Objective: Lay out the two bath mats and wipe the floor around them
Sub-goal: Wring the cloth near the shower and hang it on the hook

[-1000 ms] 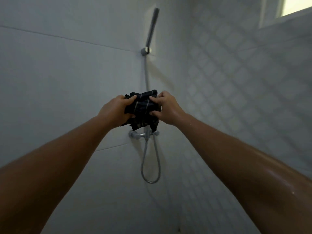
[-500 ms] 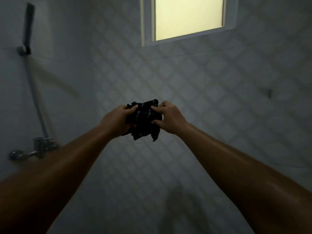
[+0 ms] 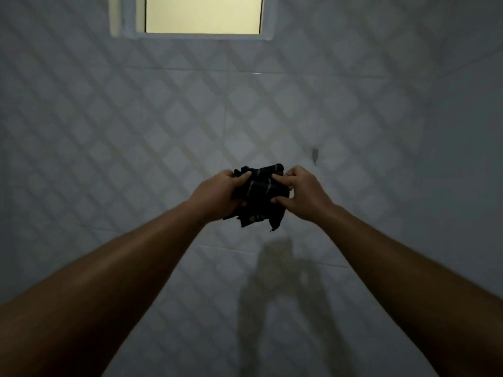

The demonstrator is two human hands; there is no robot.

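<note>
A dark bunched cloth [image 3: 258,194] with thin pale stripes is held up in front of me at arm's length. My left hand [image 3: 217,195] grips its left side with curled fingers. My right hand [image 3: 302,193] pinches its right side between thumb and fingers. Loose ends of the cloth hang below both hands. No bath mat and no floor are in view.
A tiled wall [image 3: 136,131] with a diamond pattern fills the view. A lit frosted window [image 3: 202,14] sits at the top. A small hook [image 3: 315,154] sticks out of the wall just right of my hands. A plain wall [image 3: 468,159] joins at the right.
The view has swung right: the shower head, hose and tap have left the frame and the window is now centred at the top. Both hands keep the same hold on the cloth.
</note>
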